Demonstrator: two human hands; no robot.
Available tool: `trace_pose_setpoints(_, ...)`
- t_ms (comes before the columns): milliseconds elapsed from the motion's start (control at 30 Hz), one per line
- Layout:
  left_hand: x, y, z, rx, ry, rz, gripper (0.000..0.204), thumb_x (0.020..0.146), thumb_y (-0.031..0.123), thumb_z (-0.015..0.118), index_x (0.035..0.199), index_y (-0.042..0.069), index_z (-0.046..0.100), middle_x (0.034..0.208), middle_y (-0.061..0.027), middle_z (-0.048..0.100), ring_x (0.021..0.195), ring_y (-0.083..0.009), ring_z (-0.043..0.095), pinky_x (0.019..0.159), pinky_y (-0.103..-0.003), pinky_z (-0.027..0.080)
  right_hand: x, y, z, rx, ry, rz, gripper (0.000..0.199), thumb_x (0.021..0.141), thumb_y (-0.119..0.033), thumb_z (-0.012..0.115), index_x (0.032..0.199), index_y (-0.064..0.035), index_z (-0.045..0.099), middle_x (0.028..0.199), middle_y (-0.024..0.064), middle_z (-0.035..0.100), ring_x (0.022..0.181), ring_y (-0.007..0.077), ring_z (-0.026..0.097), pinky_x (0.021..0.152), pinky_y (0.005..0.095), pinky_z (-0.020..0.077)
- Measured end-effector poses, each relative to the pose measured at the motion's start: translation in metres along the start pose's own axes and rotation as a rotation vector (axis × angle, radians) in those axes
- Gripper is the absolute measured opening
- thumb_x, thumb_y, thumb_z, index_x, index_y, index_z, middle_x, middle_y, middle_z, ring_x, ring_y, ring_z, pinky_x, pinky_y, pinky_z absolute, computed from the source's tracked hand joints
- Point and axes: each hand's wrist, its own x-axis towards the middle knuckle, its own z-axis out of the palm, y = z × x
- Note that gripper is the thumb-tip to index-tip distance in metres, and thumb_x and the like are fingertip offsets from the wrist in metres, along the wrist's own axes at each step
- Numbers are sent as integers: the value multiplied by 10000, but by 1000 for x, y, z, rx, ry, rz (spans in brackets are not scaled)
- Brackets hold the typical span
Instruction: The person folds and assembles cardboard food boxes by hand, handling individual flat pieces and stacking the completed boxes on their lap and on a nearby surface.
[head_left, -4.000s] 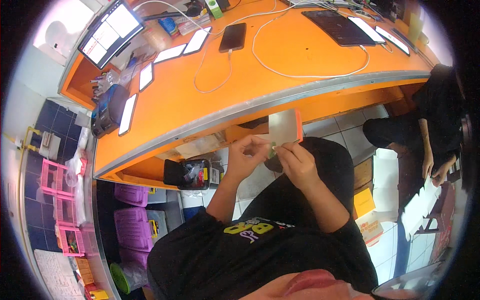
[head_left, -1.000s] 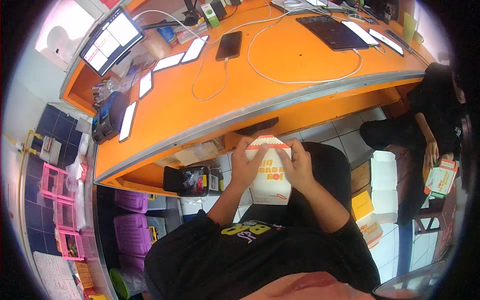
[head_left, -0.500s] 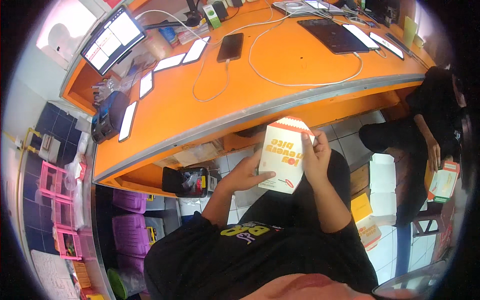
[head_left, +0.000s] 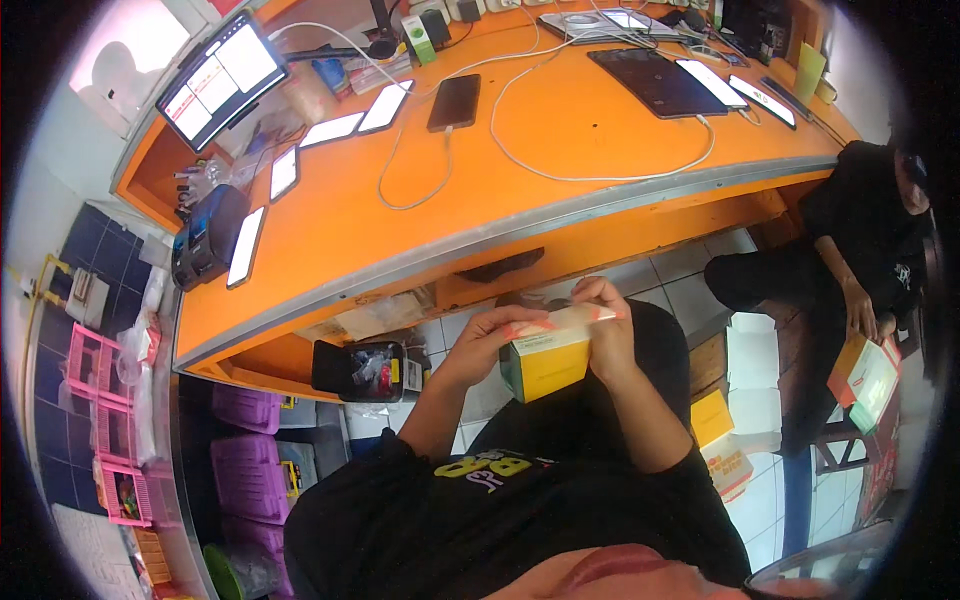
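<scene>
Over my lap, a cardboard food box (head_left: 550,370) is held between both hands. Its yellow side faces me, a green side shows at the left, and the white-and-red upper part is tilted away and slightly blurred. My left hand (head_left: 482,345) grips the left upper edge, fingers along the rim. At the right upper edge, my right hand (head_left: 607,335) is closed on the same box, with bent fingers over its top. The far side of the box is hidden.
Phones (head_left: 455,102) and a tablet (head_left: 655,82) with cables lie on the orange desk (head_left: 540,135). At right, a co-worker's hand (head_left: 860,308) holds another box (head_left: 870,385). Open white cartons (head_left: 752,370) lie beside my right arm. A black bin (head_left: 362,370) stands under the desk.
The box has turned from its flat white printed face to a yellow side and looks opened out into a deeper shape. My hands have shifted to its top edges. The co-worker's box has tilted.
</scene>
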Motion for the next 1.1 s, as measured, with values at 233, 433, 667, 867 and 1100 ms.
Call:
trace_pose_setpoints(233, 7, -15, -32, 76, 71, -355, 307, 877, 81, 556, 1168, -8, 599, 1058, -74, 636, 1014, -167, 591, 896, -285, 455, -39, -5, 32, -1290, -472, -601, 576, 731, -281, 737, 1244, -113, 536, 1242, 143, 519, 1221, 340, 450, 1033, 524, 316)
trace_pose_setpoints(433, -24, -56, -51, 88, -226, -562, 293, 909, 149, 531, 1157, 1, 585, 1065, -81, 616, 988, -173, 589, 862, -290, 467, -65, -8, 41, -1715, -894, -351, 910, 560, -545, 793, 1366, -283, 463, 1424, 110, 397, 1369, 294, 326, 1087, 611, 176)
trace_pose_setpoints(667, -13, -62, -27, -41, -392, -652, 314, 961, 248, 504, 1173, 22, 555, 1081, -96, 594, 965, -190, 590, 813, -303, 493, -102, -31, 3, -1907, -881, -376, 1002, 511, -512, 821, 1402, -369, 384, 1379, 118, 407, 1201, 280, 462, 949, 459, 320)
trace_pose_setpoints(867, 1, -92, -17, -175, 138, -544, 391, 971, 306, 459, 1251, 41, 523, 1155, -73, 592, 1006, -178, 578, 888, -313, 457, -118, -124, -23, -1884, -180, -213, 1037, 520, -612, 765, 1420, -267, 382, 1237, 145, 495, 1063, 320, 506, 859, 490, 351)
trace_pose_setpoints(1100, -30, -125, 84, 243, 311, -288, 92, 887, 54, 554, 970, 31, 585, 866, -27, 568, 853, -95, 534, 814, -243, 420, -198, -148, -198, -2064, 501, 310, 1028, 575, -675, 692, 1433, -222, 351, 1225, 157, 519, 1150, 371, 512, 922, 557, 352)
